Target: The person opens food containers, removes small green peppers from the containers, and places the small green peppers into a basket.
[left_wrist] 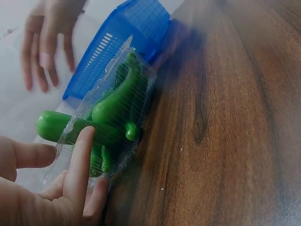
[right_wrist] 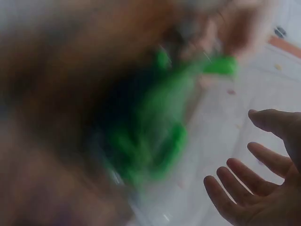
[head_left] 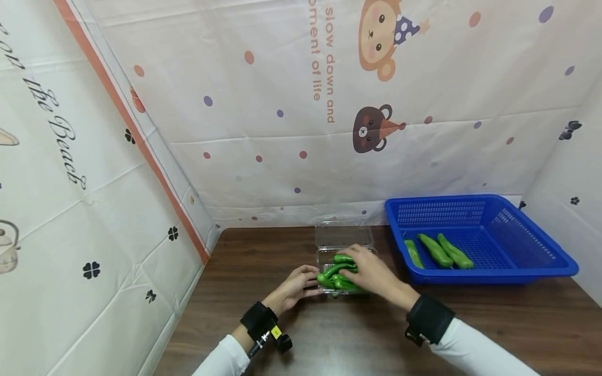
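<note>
A clear plastic box sits on the wooden surface, its lid folded back behind it. Long green peppers lie heaped inside; one pokes out past the rim on the left hand's side. The left hand touches that side, its index finger laid fairly straight against the wall. The right hand, over the box in the head view, is released, fingers apart and nothing in them. To the right, a blue basket holds three more peppers.
</note>
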Available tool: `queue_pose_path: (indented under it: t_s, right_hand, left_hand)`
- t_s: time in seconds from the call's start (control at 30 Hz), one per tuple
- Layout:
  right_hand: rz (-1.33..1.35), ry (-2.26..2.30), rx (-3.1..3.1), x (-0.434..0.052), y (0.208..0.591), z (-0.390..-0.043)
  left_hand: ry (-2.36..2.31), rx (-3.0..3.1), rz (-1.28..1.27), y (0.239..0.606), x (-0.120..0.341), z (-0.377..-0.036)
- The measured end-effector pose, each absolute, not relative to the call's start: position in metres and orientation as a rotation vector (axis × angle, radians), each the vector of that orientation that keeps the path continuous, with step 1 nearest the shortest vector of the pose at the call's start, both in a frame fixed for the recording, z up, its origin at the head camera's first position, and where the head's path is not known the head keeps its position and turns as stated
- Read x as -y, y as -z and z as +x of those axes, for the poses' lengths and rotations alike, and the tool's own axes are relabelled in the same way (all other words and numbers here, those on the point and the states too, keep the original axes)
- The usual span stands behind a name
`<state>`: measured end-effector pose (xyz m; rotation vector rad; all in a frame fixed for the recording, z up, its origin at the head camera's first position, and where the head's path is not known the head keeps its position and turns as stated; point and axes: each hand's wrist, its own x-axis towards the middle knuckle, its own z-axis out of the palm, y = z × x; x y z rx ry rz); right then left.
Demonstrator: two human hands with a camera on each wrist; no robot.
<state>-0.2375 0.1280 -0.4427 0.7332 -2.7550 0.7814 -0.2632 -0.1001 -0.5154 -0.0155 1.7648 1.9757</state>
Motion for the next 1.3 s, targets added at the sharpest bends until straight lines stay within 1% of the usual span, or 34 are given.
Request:
queue_pose_path:
  t_s: [0.2, 0.37, 0.63, 0.9, 1.3]
  right_hand:
    - [0.780, -0.856, 2.767, -0.113, 0.477, -0.224]
    - [0.811, -0.891, 2.740, -0.109, 0.490, -0.223]
    - [0.888, -0.990, 2.726, -0.110, 0.496, -0.223]
    - [0.888, -1.022, 2.713, -0.110, 0.497, -0.222]
    - [0.707, -1.073, 2.648, -0.100, 0.504, -0.224]
  left_hand:
    - [-1.963, -1.763, -0.007, 0.515, 0.101, -0.262]
    - [-1.968, -1.762, -0.010, 0.514, 0.101, -0.261]
    - [-1.958, -1.766, -0.003, 0.512, 0.103, -0.259]
    - [-1.942, -1.771, -0.001, 0.512, 0.102, -0.260]
    - [-1.936, -1.783, 0.000, 0.513, 0.101, -0.260]
